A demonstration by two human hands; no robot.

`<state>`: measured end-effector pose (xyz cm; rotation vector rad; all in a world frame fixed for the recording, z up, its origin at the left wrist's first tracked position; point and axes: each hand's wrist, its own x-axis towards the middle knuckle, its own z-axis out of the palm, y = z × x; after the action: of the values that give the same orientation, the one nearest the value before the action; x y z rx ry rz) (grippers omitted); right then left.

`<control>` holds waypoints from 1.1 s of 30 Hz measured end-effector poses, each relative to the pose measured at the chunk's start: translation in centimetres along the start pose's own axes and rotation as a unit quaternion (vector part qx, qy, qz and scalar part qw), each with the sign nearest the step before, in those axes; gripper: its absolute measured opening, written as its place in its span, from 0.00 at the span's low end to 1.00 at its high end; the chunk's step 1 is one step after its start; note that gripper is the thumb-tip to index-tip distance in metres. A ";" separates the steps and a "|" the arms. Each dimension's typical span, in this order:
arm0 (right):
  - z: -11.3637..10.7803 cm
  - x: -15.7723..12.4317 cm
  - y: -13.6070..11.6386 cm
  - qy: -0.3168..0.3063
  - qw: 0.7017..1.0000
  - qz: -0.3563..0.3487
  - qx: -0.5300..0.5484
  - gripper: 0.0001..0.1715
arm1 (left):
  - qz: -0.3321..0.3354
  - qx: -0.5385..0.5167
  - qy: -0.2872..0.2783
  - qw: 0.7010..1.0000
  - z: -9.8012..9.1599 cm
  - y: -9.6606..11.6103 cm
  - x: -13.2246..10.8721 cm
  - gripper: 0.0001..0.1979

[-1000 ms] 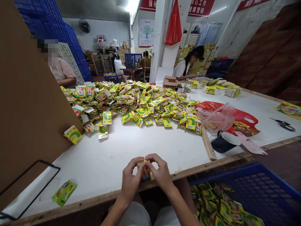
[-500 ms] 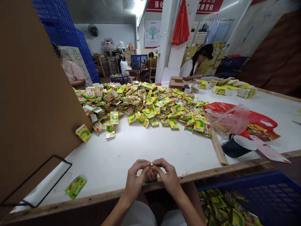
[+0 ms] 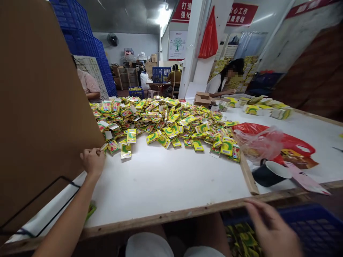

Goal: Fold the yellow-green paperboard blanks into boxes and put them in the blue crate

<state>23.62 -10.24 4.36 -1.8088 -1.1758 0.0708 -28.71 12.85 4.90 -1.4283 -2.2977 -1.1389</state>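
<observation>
At the left, my left hand is closed with curled fingers against the brown cardboard. A pale edge of a small yellow box shows at its fingertips; the rest is hidden. My right hand, smeared by motion, is over the blue crate below the table's front edge. Its fingers look stretched and apart, with nothing visible in them. Several yellow-green packs lie in that crate. A large pile of small yellow boxes spreads across the back of the table. Behind my left forearm, a green packet is mostly covered.
A tall cardboard sheet and a black wire frame stand at left. Right of a wooden strip are a dark cup, a pink flat item and a red plastic bag. Co-workers sit beyond the table.
My hands have parted from the box they both held at the front edge. The left went to the box by the cardboard, the right over the crate. The held box is out of sight.
</observation>
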 end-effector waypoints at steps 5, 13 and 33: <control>8.2 -3.4 -7.4 -0.132 0.978 -0.025 0.162 0.11 | 0.107 -0.054 -0.008 0.993 -0.3 4.5 -5.5 0.05; 15.8 -5.5 -12.0 -0.276 0.920 -0.059 0.272 0.29 | 0.132 -0.367 -0.293 0.873 -3.8 15.5 -20.3 0.08; 14.3 -2.5 -7.4 -0.287 0.908 -0.043 0.302 0.09 | 0.095 -0.465 -0.435 0.765 -1.6 14.1 -22.5 0.09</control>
<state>10.15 -1.80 0.82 -1.1990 -1.4286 0.8712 -5.82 -0.08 1.06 -3.0060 -1.8885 -1.9927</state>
